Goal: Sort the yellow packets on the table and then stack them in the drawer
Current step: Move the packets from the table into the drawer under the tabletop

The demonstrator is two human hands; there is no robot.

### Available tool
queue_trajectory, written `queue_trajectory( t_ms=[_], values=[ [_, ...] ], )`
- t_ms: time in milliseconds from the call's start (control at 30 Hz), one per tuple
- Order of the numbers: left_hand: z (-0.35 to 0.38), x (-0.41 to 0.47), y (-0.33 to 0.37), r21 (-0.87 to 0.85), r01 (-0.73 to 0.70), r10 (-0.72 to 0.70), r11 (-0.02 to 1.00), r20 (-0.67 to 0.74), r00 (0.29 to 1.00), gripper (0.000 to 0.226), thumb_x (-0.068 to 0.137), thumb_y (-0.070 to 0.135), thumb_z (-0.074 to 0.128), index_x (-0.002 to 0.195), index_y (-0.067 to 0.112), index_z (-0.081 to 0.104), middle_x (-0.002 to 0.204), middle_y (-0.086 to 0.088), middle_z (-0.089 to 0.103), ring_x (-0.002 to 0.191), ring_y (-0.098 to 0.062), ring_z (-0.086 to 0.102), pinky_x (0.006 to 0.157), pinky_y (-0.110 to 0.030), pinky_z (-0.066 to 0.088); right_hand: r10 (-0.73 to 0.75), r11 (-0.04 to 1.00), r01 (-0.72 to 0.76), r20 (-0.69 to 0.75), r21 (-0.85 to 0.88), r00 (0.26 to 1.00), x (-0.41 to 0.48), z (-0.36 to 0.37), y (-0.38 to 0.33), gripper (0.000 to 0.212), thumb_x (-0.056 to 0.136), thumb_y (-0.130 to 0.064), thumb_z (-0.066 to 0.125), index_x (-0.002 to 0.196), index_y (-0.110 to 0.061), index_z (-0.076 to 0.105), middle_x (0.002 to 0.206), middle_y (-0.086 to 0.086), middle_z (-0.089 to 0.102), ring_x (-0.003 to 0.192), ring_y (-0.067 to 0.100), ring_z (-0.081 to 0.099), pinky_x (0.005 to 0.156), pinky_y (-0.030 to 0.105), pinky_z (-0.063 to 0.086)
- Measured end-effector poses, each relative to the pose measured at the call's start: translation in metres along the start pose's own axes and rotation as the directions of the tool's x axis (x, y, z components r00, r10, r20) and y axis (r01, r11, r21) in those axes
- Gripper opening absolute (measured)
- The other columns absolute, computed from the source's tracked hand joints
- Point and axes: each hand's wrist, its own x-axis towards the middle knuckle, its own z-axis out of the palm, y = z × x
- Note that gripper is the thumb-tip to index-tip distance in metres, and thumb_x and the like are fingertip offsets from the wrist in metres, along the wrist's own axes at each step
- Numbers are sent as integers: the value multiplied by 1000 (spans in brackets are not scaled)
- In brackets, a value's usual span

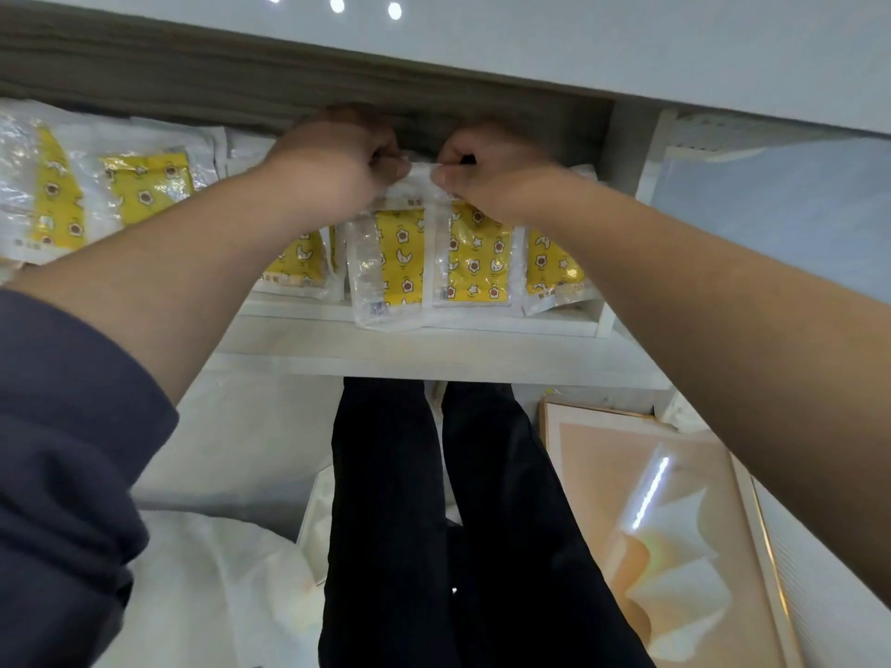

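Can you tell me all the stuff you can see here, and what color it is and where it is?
Yellow packets: about seven showing, yellow with star and moon prints in clear wrap, lying in the drawer.
Drawer: one, white, pulled open under the table edge.
Table: one, pale top with a grey-brown front edge, along the top of the view.
Picture frame: one, peach and white, on the floor at lower right.
White bag: one, on the floor at lower left.
Left hand: one, pinching the top of the middle packets.
Right hand: one, pinching the same packets beside it.
Legs: two, in black trousers, bottom middle.
Sleeve: one, dark blue, on the left arm.
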Motion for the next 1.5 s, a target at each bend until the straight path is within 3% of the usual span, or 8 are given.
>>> queue_trajectory(
  t_ms=[467,600,800,1000,1100,1267,1400,1500],
  values=[
    [-5,-8,-6,71,-112,117,991,-59,991,30,98,39,46,106,16,63,92,-8,57,84,-28,52,82,-42,49,-8,998,10,-35,56,999,-5,0,0,16,97,-37,53,107,-28,61,97,-9,60,78,0,51,61,16,38],
    [-3,-4,-9,176,-139,152,974,-60,987,30,98,40,45,106,17,63,88,-4,46,98,-36,53,93,-50,44,-48,999,47,-41,-27,998,-2,-1,0,14,97,-36,53,102,-26,62,94,-6,61,76,4,53,60,17,38],
    [-4,-5,-4,156,-145,155,977,-57,986,28,99,34,45,106,13,62,89,-11,59,80,-25,47,73,-35,44,-59,992,55,-35,-116,998,0,1,-1,15,98,-34,52,103,-24,62,91,-5,60,72,5,51,59,18,37],
    [-30,-13,-26,205,-116,121,972,-11,993,25,96,38,47,108,19,58,103,-12,61,95,-32,54,80,-37,44,-40,994,40,5,-102,999,-4,2,-22,21,98,-34,47,114,-28,60,105,-2,65,94,18,60,81,31,51],
    [-41,-11,-49,159,-76,64,984,82,995,30,95,46,48,109,23,60,106,-7,62,98,-30,56,80,-33,42,-51,997,52,15,-49,999,4,8,-43,21,97,-34,50,112,-25,61,106,-1,65,96,18,61,85,31,51],
    [-45,-7,-71,-102,-37,62,994,254,965,19,88,56,55,88,36,56,90,8,59,86,-17,55,71,-30,41,-35,997,41,90,-67,995,12,13,-67,25,96,-38,52,104,-19,64,99,3,68,92,18,65,82,33,51],
    [-51,-4,-76,-111,-34,70,993,344,936,32,90,49,57,118,34,56,113,9,54,109,-16,51,90,-29,39,8,999,-3,103,-52,995,10,12,-66,24,99,-36,46,108,-21,64,104,2,67,97,18,64,89,34,52],
    [-60,-6,-81,-191,-2,100,982,507,856,52,86,34,68,133,32,47,126,10,50,121,-15,46,102,-30,36,-12,1000,16,138,-25,990,4,6,-65,29,100,-37,46,120,-22,61,116,-1,62,105,17,58,90,31,48]
  ],
)
